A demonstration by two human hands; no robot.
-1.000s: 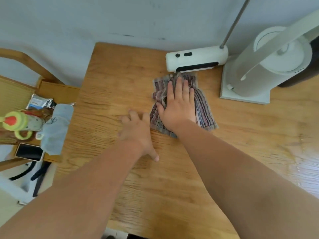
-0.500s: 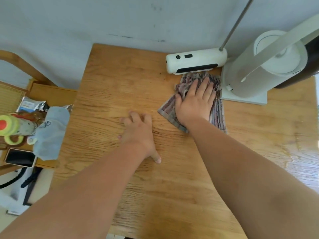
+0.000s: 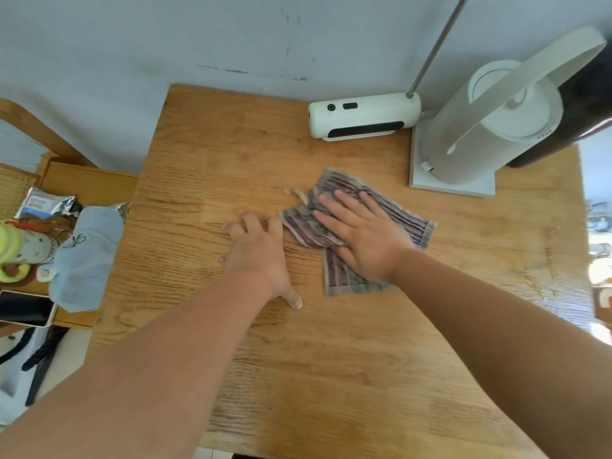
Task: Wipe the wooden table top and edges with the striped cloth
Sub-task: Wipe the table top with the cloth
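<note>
The striped cloth (image 3: 402,215) lies crumpled flat near the middle of the wooden table (image 3: 331,359). My right hand (image 3: 362,235) presses down on it with the palm flat and the fingers spread, pointing up and to the left. My left hand (image 3: 260,256) rests flat on the bare wood just left of the cloth, fingers apart, holding nothing. Part of the cloth is hidden under my right palm.
A white lamp head (image 3: 362,119) on a metal rod lies at the table's back edge, next to a white appliance (image 3: 480,140) on a square base. Left of the table, a lower shelf holds a light blue cap (image 3: 84,260), a phone (image 3: 25,308) and snack packets.
My right hand has dragged the cloth away from the lamp and the appliance base, towards me and the table's middle. My left hand has stayed in place.
</note>
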